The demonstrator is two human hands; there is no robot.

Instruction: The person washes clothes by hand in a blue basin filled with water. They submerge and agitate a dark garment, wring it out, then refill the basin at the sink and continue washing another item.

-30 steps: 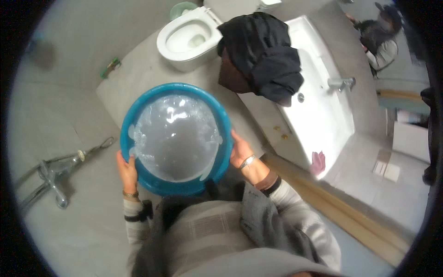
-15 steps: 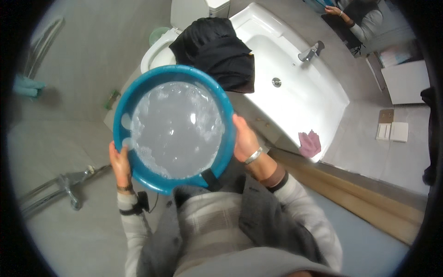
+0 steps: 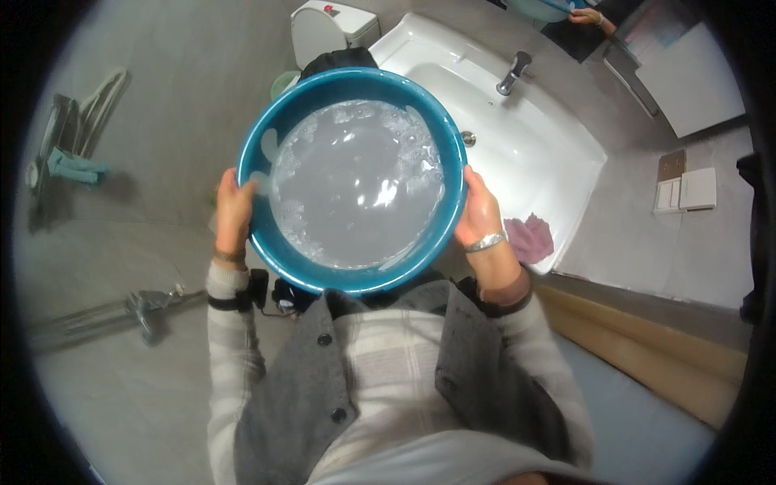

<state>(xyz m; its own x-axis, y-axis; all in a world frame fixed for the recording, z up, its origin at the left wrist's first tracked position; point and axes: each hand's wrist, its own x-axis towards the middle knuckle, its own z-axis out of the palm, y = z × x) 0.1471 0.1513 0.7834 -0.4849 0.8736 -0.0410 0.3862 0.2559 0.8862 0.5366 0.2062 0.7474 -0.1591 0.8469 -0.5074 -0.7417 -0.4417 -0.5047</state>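
Note:
A round blue basin [image 3: 260,218] filled with greyish, sudsy water [image 3: 347,186] is held up in front of my body. My left hand [image 3: 234,212] grips its left side, thumb over the rim and the other fingers hidden behind the wall. On the opposite side my right hand [image 3: 480,212] clasps the rim, a silver bracelet at its wrist. The basin's far right edge overlaps the white washbasin [image 3: 558,174]. Black cloth [image 3: 338,59] shows just beyond the far rim, mostly covered by the basin.
A purple-pink cloth [image 3: 529,239] lies at the washbasin's near corner. The tap [image 3: 514,73] rises from its far side. Behind stands a white toilet [image 3: 319,36]. A shower valve [image 3: 145,311] and a hanging teal cloth [image 3: 77,167] are on the left wall.
Both hands have carried the basin to the right and slightly away from me in the view. It now hides most of the black cloth. The camera view has shifted too.

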